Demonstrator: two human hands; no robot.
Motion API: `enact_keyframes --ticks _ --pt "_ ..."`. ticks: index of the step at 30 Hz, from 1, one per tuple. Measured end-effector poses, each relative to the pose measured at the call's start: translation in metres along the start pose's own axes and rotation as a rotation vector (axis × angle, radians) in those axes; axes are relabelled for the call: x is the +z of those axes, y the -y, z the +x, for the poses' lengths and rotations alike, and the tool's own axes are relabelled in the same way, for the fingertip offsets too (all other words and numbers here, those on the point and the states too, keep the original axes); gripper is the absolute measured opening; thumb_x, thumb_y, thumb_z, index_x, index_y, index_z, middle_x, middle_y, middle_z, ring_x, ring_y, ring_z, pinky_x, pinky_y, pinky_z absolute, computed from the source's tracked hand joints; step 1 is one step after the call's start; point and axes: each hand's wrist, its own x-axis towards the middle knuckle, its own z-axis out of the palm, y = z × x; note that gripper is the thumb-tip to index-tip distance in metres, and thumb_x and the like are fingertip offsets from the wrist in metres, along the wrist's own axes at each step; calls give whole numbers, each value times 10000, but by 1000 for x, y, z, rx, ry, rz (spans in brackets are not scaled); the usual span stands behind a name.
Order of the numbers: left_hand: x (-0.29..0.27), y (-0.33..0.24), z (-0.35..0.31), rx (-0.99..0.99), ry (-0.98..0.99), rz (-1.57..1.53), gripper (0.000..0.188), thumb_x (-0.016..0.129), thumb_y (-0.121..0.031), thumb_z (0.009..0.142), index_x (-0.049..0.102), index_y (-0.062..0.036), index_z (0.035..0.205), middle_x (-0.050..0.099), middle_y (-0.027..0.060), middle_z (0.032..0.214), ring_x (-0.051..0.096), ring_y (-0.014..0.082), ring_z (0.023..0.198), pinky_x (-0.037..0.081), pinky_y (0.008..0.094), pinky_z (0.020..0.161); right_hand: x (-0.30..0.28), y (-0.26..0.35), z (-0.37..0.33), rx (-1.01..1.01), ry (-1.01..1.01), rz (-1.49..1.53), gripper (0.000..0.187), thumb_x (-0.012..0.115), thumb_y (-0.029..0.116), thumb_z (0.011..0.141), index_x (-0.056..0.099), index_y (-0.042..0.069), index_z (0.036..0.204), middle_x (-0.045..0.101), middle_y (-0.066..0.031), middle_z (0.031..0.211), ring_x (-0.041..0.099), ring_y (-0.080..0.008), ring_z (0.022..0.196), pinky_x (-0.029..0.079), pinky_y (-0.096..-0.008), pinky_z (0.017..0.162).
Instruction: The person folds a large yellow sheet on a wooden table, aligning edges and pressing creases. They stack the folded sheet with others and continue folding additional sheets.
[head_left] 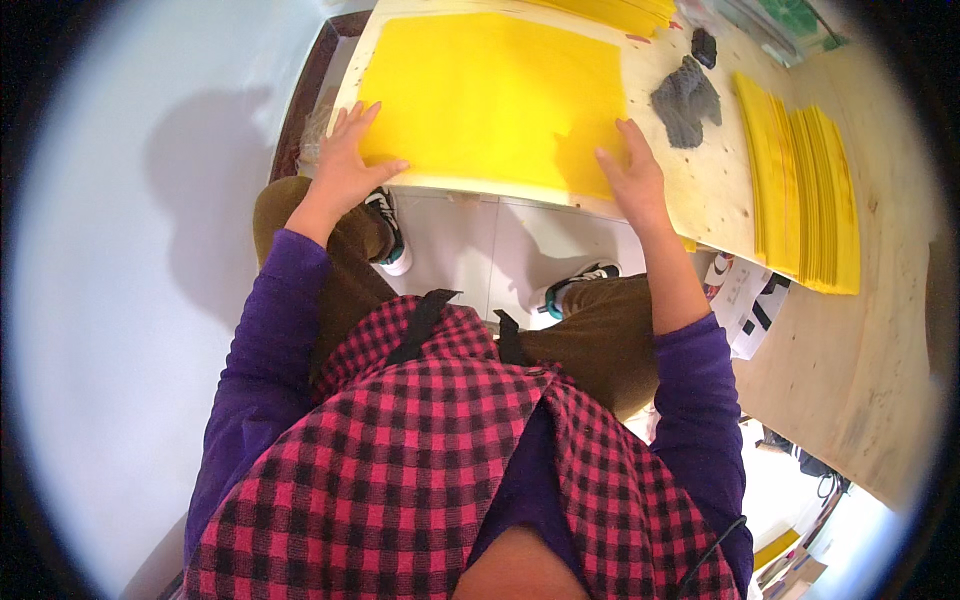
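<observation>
So, large rectangular yellow sheet (490,100) lay flat on pale wooden bench (705,190); left hand (348,160) and right hand (637,182) at near corners, each grip spread wide, pinching nothing; crumpled gray cloth (687,103) rightward.

Printed white packaging (745,305) (lettering seemingly illegible)

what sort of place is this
Probably a small workshop or home workroom, though I can't be sure: a pale wooden table with a large yellow sheet spread flat on it, and a thick stack of yellow pieces toward the right.
</observation>
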Motion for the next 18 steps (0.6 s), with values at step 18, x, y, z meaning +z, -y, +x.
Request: enact_keyframes --ticks 18 --pt "0 1 -7 496 -25 127 323 677 -164 814 645 -130 1133 559 76 1305 472 259 1261 292 460 1101 -1 11 -4 154 -119 127 460 613 36 823 559 85 1277 639 -87 1029 612 -142 837 508 -274 747"
